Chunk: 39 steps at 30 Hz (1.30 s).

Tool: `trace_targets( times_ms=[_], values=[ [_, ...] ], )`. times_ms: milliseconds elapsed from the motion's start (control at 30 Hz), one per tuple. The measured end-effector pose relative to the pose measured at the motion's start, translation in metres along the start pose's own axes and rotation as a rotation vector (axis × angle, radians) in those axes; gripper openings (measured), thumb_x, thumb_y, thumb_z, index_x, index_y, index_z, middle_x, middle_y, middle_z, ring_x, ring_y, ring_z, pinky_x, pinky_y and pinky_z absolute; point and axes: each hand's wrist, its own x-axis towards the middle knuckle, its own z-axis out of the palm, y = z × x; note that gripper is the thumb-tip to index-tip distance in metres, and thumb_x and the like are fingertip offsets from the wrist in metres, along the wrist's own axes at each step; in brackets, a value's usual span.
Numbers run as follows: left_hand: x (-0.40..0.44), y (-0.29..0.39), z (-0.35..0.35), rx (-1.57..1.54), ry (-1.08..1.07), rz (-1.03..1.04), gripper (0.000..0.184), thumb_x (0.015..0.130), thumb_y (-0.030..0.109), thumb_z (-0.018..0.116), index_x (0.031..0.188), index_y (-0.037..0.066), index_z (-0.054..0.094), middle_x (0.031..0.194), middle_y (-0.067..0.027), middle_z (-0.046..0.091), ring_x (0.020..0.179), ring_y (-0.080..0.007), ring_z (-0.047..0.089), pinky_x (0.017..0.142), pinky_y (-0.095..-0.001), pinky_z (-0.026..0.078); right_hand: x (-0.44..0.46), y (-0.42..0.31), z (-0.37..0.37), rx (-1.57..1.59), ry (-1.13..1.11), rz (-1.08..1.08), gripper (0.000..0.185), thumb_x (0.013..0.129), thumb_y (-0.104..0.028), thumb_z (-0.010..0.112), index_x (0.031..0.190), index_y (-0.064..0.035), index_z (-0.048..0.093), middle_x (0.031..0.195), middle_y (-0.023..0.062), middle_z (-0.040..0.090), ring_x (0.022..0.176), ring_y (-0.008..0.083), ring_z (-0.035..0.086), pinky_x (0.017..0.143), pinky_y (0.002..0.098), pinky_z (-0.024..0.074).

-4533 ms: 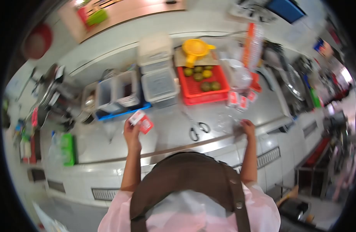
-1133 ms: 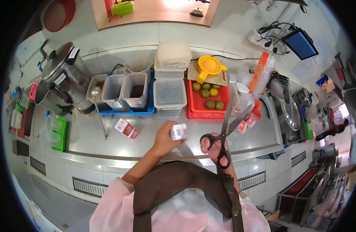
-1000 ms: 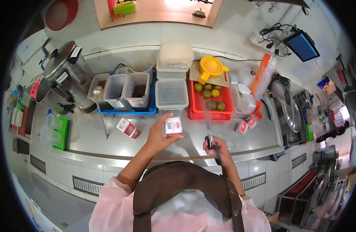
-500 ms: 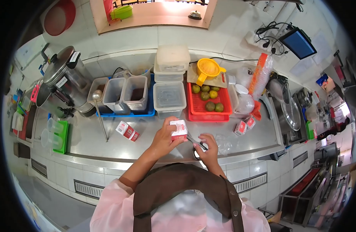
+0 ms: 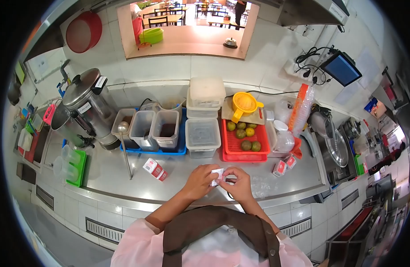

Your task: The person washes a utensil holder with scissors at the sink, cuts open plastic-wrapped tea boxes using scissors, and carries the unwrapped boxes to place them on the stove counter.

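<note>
Risks, left to right: ladle [image 5: 127, 155] leans out of its tub [image 5: 120, 115], handle end down by the counter [image 5: 105, 182]; a wide left elbow could knock it. Red-and-white boxes [image 5: 155, 169] sit near it, apart from the hands, low risk. Small carton [image 5: 217, 176] is up between both hands at the near edge, center; too hard a squeeze could buckle it, and if it's open it could spill. Can't see whether it is. Scissors [image 5: 231, 180], mostly hidden, look tucked in the right hand; a loose hold there could let them slip or nick a finger. Clear plastic [image 5: 262, 186] lies just right; could snag a sleeve or wrist.

Hands: left hand [image 5: 199, 181] is closed round the carton's left side, fingers bent, no slack visible. Right hand [image 5: 238, 182] is mostly closed, thumb and fingertips at the carton's right edge, apparently gripping the scissors too. Blade position: can't tell.
</note>
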Motion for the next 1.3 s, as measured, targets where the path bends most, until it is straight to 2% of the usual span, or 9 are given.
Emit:
trace_targets(
  times_ms=[133, 467, 533, 633, 733, 833, 1033, 1133, 1300],
  values=[
    [-0.005, -0.002, 0.005, 0.023, -0.003, 0.016, 0.053, 0.062, 0.009, 0.076, 0.106, 0.014, 0.048, 0.118, -0.0083, 0.055, 0.101, -0.0314, 0.056, 0.081, -0.0432, 0.045, 0.0, 0.012, 0.002, 0.001, 0.012, 0.018, 0.02, 0.069, -0.001, 0.072, 0.085, -0.0022, 0.059, 0.09, 0.004, 0.057, 0.084, 0.0129, 0.061, 0.073, 0.0275, 0.0561],
    [-0.003, 0.004, 0.002, 0.049, -0.029, -0.033, 0.051, 0.058, 0.006, 0.075, 0.102, 0.013, 0.051, 0.116, -0.0073, 0.057, 0.1, -0.0302, 0.057, 0.08, -0.0417, 0.045, -0.001, 0.009, 0.01, -0.182, 0.112, -0.089, 0.01, 0.069, 0.001, 0.067, 0.074, 0.0012, 0.058, 0.079, 0.0085, 0.058, 0.069, 0.0147, 0.061, 0.06, 0.0263, 0.0542],
    [-0.008, 0.002, 0.006, 0.016, -0.053, -0.048, 0.05, 0.062, 0.009, 0.074, 0.107, 0.014, 0.052, 0.118, -0.0057, 0.056, 0.102, -0.0302, 0.056, 0.083, -0.0434, 0.045, -0.002, 0.009, 0.008, -0.282, 0.114, -0.123, 0.01, 0.068, 0.001, 0.067, 0.074, 0.0012, 0.058, 0.076, 0.007, 0.058, 0.065, 0.0129, 0.06, 0.056, 0.0256, 0.0517],
    [-0.012, 0.005, 0.009, -0.092, 0.001, -0.09, 0.047, 0.065, 0.012, 0.075, 0.108, 0.013, 0.054, 0.115, -0.0061, 0.057, 0.1, -0.0307, 0.057, 0.083, -0.0425, 0.047, 0.0, 0.028, -0.005, -0.214, 0.09, 0.106, 0.009, 0.072, 0.003, 0.065, 0.078, -0.0002, 0.059, 0.076, 0.0021, 0.059, 0.071, 0.0071, 0.057, 0.055, 0.021, 0.047],
    [-0.008, 0.004, 0.005, -0.111, 0.074, -0.081, 0.054, 0.06, 0.012, 0.08, 0.107, 0.012, 0.052, 0.111, -0.0089, 0.06, 0.096, -0.0321, 0.06, 0.08, -0.0409, 0.05, -0.003, 0.024, -0.01, 0.04, 0.046, 0.118, 0.014, 0.072, -0.003, 0.071, 0.078, -0.0006, 0.059, 0.072, 0.0021, 0.055, 0.063, 0.0056, 0.052, 0.054, 0.0204, 0.0429],
    [-0.005, 0.006, -0.001, -0.067, 0.073, -0.067, 0.058, 0.058, 0.012, 0.082, 0.107, 0.011, 0.051, 0.108, -0.0106, 0.061, 0.092, -0.0326, 0.061, 0.077, -0.0399, 0.051, -0.008, -0.001, 0.006, 0.009, 0.007, -0.011, 0.019, 0.076, -0.008, 0.074, 0.083, -0.0011, 0.057, 0.072, 0.0016, 0.055, 0.065, 0.0059, 0.052, 0.056, 0.0213, 0.0423],
    [-0.002, 0.012, -0.006, -0.128, 0.097, -0.167, 0.057, 0.06, 0.014, 0.083, 0.107, 0.009, 0.051, 0.104, -0.0124, 0.063, 0.087, -0.0336, 0.063, 0.072, -0.039, 0.052, -0.007, 0.015, 0.009, -0.279, -0.016, -0.156, 0.019, 0.079, -0.009, 0.072, 0.086, -0.0009, 0.055, 0.073, 0.0056, 0.056, 0.063, 0.0108, 0.053, 0.055, 0.0243, 0.0426],
    [-0.003, 0.013, -0.007, -0.12, 0.119, -0.191, 0.057, 0.059, 0.014, 0.084, 0.106, 0.008, 0.051, 0.102, -0.0125, 0.063, 0.086, -0.0336, 0.063, 0.07, -0.0386, 0.052, -0.008, 0.009, 0.006, -0.523, 0.033, -0.227, 0.017, 0.08, -0.007, 0.072, 0.082, -0.0005, 0.056, 0.071, 0.0036, 0.056, 0.065, 0.0079, 0.054, 0.055, 0.0232, 0.0439],
    [-0.003, 0.016, -0.014, -0.101, 0.098, -0.234, 0.056, 0.059, 0.014, 0.083, 0.104, 0.008, 0.051, 0.101, -0.0121, 0.064, 0.085, -0.0329, 0.063, 0.068, -0.0386, 0.052, -0.008, -0.001, 0.006, -0.204, 0.007, -0.163, 0.013, 0.078, -0.007, 0.071, 0.084, 0.0006, 0.062, 0.073, 0.0071, 0.059, 0.062, 0.0126, 0.058, 0.055, 0.0259, 0.0462]
  ],
)
